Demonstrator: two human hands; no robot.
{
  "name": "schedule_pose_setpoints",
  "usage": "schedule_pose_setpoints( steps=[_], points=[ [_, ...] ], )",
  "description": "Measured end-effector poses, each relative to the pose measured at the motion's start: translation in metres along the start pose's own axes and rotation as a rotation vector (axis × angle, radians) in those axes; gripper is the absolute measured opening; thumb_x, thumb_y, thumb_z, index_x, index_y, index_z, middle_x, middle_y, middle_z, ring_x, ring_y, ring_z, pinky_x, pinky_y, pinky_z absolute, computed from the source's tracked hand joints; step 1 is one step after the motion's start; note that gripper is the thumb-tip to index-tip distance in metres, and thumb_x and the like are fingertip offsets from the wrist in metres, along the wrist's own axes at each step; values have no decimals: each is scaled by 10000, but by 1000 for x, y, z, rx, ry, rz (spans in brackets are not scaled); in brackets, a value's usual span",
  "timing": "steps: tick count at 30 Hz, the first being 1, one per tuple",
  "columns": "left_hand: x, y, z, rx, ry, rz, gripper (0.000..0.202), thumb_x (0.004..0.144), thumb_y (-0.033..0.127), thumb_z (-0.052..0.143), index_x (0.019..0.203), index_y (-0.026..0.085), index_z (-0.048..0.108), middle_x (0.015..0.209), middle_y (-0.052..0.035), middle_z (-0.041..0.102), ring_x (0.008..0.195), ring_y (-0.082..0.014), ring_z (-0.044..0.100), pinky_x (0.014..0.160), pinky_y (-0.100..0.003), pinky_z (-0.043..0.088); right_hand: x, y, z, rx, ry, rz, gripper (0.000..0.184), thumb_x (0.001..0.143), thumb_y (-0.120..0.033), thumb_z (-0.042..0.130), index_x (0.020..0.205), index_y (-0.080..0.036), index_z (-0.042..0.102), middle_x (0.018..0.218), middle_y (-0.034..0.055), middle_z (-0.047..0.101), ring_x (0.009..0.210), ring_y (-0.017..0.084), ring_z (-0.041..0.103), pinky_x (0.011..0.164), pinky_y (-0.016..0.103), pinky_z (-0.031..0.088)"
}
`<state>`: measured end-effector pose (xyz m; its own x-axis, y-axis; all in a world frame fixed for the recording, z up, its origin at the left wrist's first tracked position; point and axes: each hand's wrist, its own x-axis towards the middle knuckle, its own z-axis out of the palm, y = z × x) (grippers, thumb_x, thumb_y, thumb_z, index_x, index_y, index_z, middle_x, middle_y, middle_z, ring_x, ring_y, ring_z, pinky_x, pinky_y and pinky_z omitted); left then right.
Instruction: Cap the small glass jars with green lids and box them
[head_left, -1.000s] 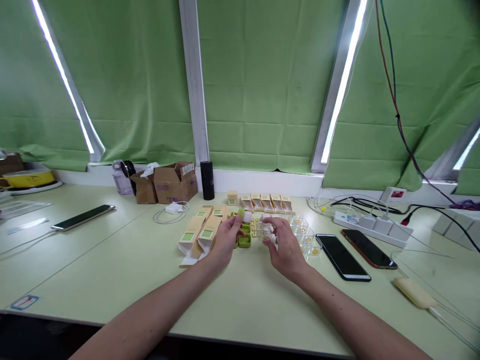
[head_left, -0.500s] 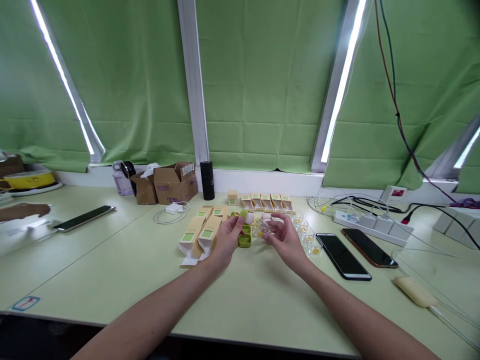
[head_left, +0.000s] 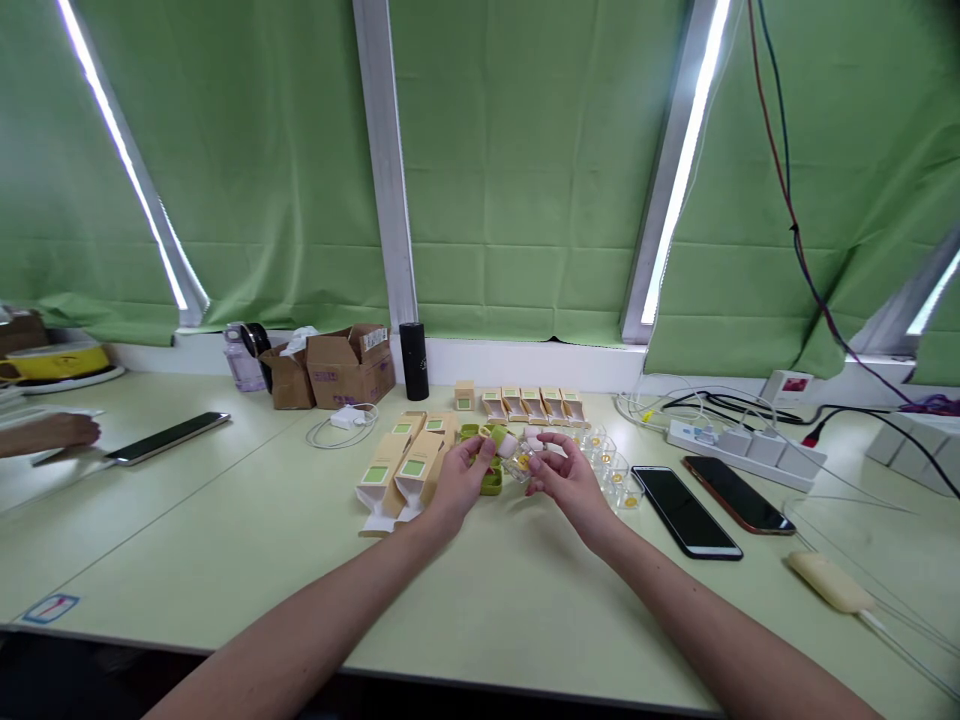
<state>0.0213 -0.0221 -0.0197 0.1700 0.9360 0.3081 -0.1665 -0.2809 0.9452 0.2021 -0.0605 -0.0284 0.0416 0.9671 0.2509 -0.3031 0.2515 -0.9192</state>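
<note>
My left hand [head_left: 459, 480] pinches a small green-and-white piece [head_left: 501, 438] between thumb and fingers. My right hand [head_left: 571, 482] is closed on a small clear plastic case [head_left: 522, 460] with something yellow inside, held right against the left hand's piece above the table. Just under the hands lies a green holder [head_left: 491, 482]. Tan cartons with green labels [head_left: 396, 468] lie left of my left hand. A row of clear cases with yellow contents [head_left: 613, 474] runs right of my right hand.
Small open tan boxes [head_left: 532, 404] line up behind the hands. Two phones [head_left: 712, 505] lie right, near a power strip with cables [head_left: 742, 448]. Cardboard boxes [head_left: 346, 364], a black cylinder [head_left: 414, 360], a charger [head_left: 343, 418] and a phone [head_left: 166, 436] sit left. Another person's hand [head_left: 60, 432] rests far left.
My right hand has lifted the clear case off the table and brought it left, up against the piece in my left hand. Another person's hand has come into view at the far left.
</note>
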Motion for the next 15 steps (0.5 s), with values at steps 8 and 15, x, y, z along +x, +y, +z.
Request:
schedule_pose_setpoints(
  steps=[8,15],
  points=[
    [0,-2,1,51,-49,8,618,745,760,776,847,152,746,807,-58,695,755,-173,600,693,-269,476,0,-1,0,-7,3,-16,684,647,-527,969,1131,-256,568,910,14,766,800,201,717,674,336,616],
    [-2,-1,1,44,-75,16,570,762,718,791,826,155,730,812,-52,693,750,-164,599,697,-260,463,0,1,0,-1,4,-17,675,652,-516,970,1134,-261,572,918,16,762,839,210,724,697,347,631]
  ],
)
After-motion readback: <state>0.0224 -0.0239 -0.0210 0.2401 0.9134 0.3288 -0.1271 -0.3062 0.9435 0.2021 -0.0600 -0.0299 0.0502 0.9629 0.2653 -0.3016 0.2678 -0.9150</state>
